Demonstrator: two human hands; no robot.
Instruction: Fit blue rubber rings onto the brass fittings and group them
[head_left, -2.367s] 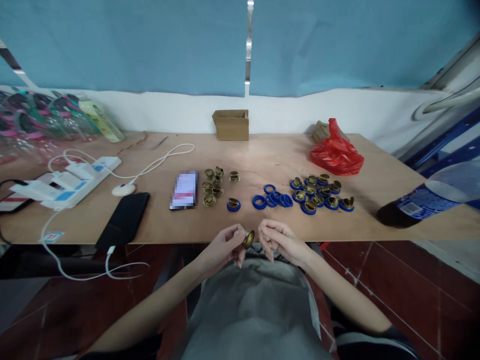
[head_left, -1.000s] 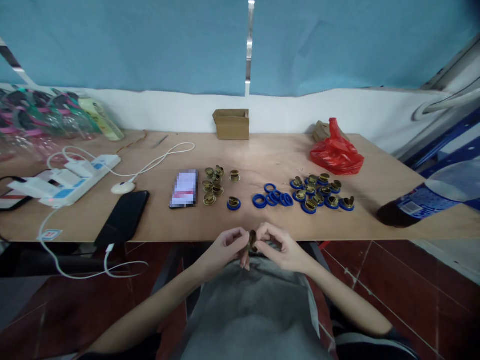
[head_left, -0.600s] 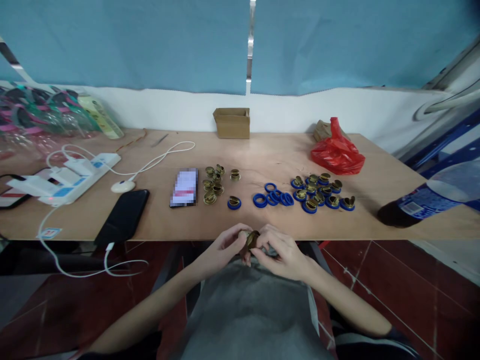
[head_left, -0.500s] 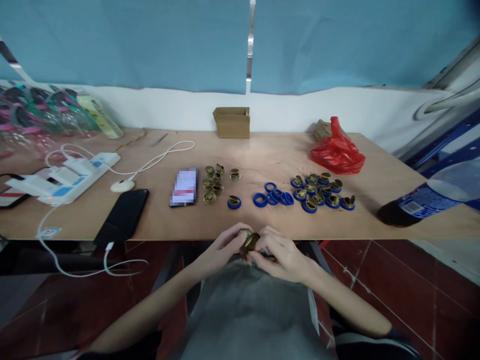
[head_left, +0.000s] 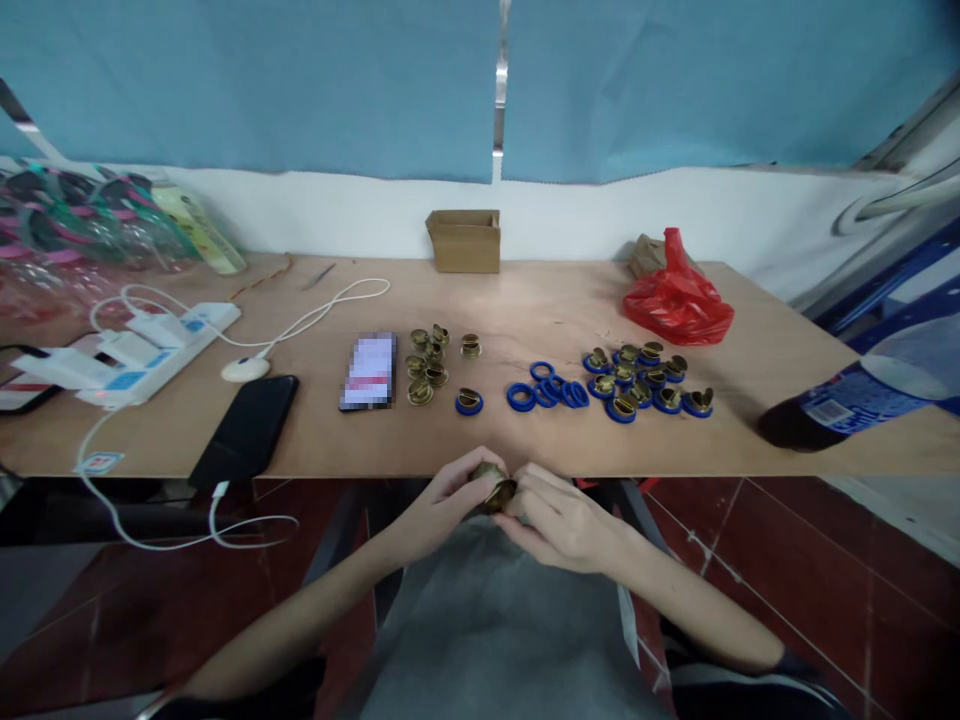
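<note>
Both hands meet just in front of the table edge, over my lap. In them is a round brass-coloured metal fitting (head_left: pixel 498 492) with a thin disc-like flap, partly covered by fingers. My left hand (head_left: pixel 452 500) grips its left side with thumb and fingers closed. At the right side, my right hand (head_left: pixel 555 515) pinches the piece, its fingertips bent inward. On the table beyond lie several similar brass fittings (head_left: pixel 426 367) without blue rings. One fitting with a blue ring (head_left: pixel 469 402) stands nearby, and loose blue rings (head_left: pixel 521 397) lie right of it. Further right, several ringed fittings (head_left: pixel 623 407) form a cluster.
Left are a lit phone (head_left: pixel 367 372), a black phone (head_left: pixel 246 430) over the edge, a power strip (head_left: pixel 161 355) with white cables, and clear bottles (head_left: pixel 82 270). A cardboard box (head_left: pixel 465 245) stands behind; a red bag (head_left: pixel 677 300) and a dark drink bottle (head_left: pixel 825 412) are right.
The brass fitting has turned and tilted between my fingers, its flap now lower. My right hand has shifted slightly lower. The pieces on the table look unmoved.
</note>
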